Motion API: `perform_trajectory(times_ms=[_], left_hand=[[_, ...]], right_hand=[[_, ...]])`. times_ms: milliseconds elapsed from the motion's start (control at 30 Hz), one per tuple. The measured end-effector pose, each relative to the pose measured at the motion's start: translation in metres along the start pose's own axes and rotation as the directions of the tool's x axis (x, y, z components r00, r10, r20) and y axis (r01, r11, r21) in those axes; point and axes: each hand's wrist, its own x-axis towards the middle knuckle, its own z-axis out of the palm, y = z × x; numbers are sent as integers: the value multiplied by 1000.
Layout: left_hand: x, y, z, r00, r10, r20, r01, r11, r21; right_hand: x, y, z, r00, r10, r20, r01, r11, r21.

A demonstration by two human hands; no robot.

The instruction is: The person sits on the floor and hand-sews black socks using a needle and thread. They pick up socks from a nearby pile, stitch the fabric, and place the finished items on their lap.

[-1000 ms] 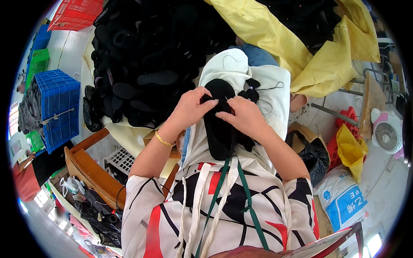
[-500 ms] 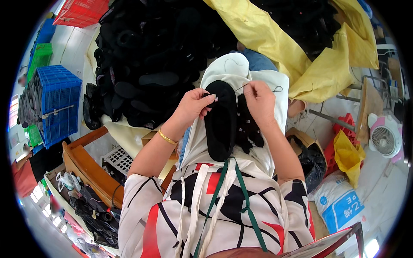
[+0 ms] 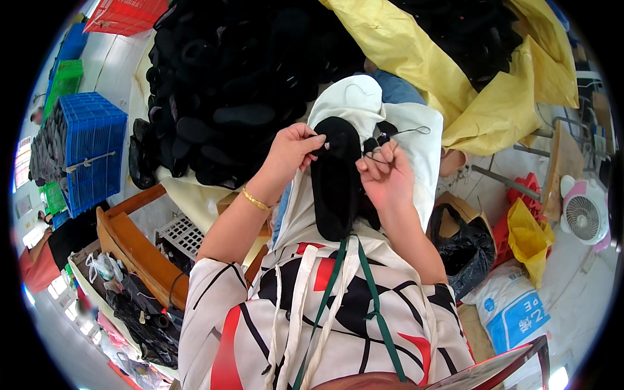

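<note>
A black slip-on shoe (image 3: 336, 195) lies lengthwise on the white cloth (image 3: 416, 179) over my lap, its opening toward me. My left hand (image 3: 294, 148) is closed in a pinch on the upper edge near its toe, where a small shiny ornament (image 3: 327, 145) shows. To the right of the shoe, my right hand (image 3: 388, 177) has its fingers curled in, with a thin dark thread at them; a needle cannot be made out. Beyond those fingers lies a small black piece with shiny bits (image 3: 382, 133). A dark thread loop (image 3: 422, 130) crosses the cloth.
A large heap of black shoes (image 3: 221, 84) lies ahead on the left. Yellow sheeting (image 3: 481, 123) with more black pieces is ahead on the right. At left stand a blue crate (image 3: 96, 153) and a wooden chair (image 3: 133, 250); at right, a black-lined box (image 3: 465, 240) and a fan (image 3: 583, 211).
My right hand has come down and toward me, turning so its curled fingers show, and uncovers the small black piece. My left hand keeps its pinch on the shoe.
</note>
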Motion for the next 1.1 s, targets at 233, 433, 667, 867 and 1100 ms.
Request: perform_trajectory(times_ms=[233,433,667,867,1100], left_hand=[[-1,-5,-8,999,2,35,-3,1000,28],[-3,-10,-10,996,47,75,-57,987,150],[-20,7,11,776,614,145,-471,411,781],[-27,20,22,810,508,294,-515,376,770],[-30,32,54,840,480,252,-295,13,956]], right_hand=[[-31,2,-12,999,-40,9,40,997,-65],[-27,5,-13,989,-110,100,127,975,-181],[-73,-27,-9,745,-446,496,524,-69,-849],[-134,-89,-51,741,-274,614,359,-611,-706],[-110,-70,-30,900,-368,232,286,97,-953]])
